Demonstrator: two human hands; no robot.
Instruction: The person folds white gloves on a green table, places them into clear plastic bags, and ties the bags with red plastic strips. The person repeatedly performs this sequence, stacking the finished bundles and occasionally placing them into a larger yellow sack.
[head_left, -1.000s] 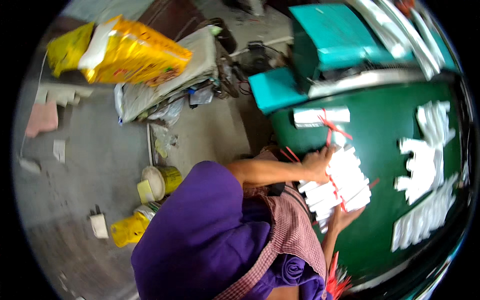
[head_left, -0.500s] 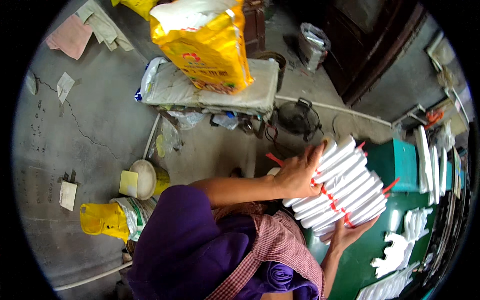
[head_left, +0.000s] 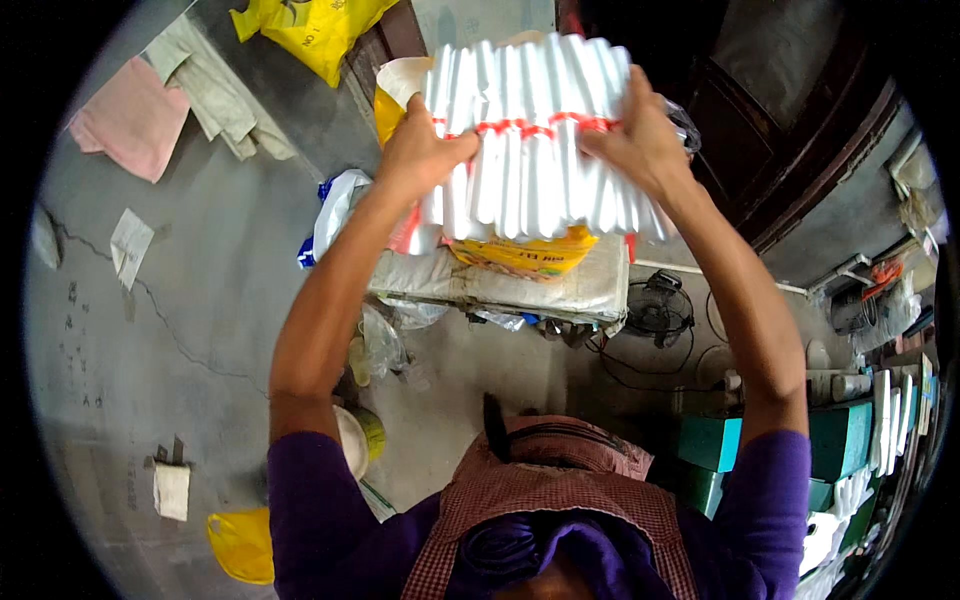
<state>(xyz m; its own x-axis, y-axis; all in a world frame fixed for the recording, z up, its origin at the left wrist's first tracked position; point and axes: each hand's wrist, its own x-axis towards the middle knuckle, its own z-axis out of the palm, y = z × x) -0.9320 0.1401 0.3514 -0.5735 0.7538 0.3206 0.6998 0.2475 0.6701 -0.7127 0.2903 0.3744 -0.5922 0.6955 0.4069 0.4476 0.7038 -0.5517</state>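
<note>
Between both hands, out in front of me, is a wide bundle of white, glossy, tube-like rolls [head_left: 515, 185], bound across the middle with red ties. My left hand [head_left: 423, 150] is closed on its left end, thumb lying over the front. At the other end my right hand [head_left: 640, 140] grips it the same way. Behind and below the bundle stands a yellow printed bag [head_left: 530, 260], mostly covered by it. That bag rests on a bench with a pale, worn cover [head_left: 598, 290].
A black fan [head_left: 660, 308] stands on the floor right of the bench. Green boxes [head_left: 840, 440] and white rolls [head_left: 882, 420] are at the right. Cloths [head_left: 135, 115] hang on the left wall, and a yellow bag [head_left: 320, 35] hangs at the top.
The bundle has gone from above the green table at the right to over the bench and yellow bag. Both arms now stretch forward, and my body has turned left. Both hands kept hold.
</note>
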